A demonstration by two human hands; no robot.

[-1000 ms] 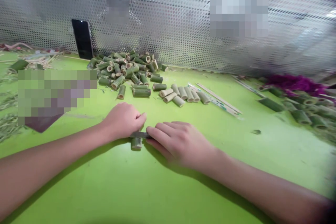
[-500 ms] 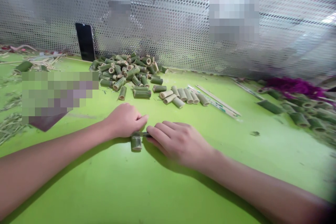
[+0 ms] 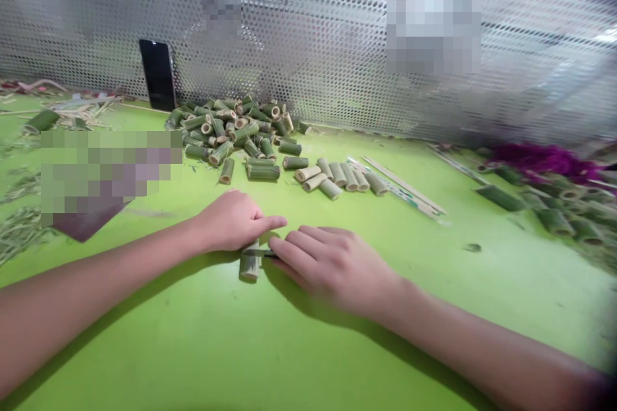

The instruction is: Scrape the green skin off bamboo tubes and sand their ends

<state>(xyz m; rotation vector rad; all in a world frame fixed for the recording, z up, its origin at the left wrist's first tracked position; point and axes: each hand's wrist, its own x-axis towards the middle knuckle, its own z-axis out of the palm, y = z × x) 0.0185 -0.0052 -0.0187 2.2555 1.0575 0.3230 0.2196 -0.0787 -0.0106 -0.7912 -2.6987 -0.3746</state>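
A short bamboo piece (image 3: 249, 268) lies on the green table, its near end toward me. Its skin looks scraped pale in places. My left hand (image 3: 234, 219) is closed over the far end of the piece, with the thumb sticking out to the right. In my right hand (image 3: 332, 263) is a small knife (image 3: 264, 253), its blade lying across the top of the bamboo. The fingers wrap round the handle and hide most of it.
Beyond my hands lies a heap of green bamboo pieces (image 3: 241, 131), with several peeled pieces (image 3: 337, 173) and flat sticks (image 3: 405, 183) to its right. A phone (image 3: 158, 75) leans on the perforated metal wall (image 3: 328, 45). Larger bamboo tubes (image 3: 554, 221) and purple fluff (image 3: 544, 160) sit at right.
The knife blade has moved toward me along the bamboo, and more pale surface shows. My left thumb has stretched further to the right.
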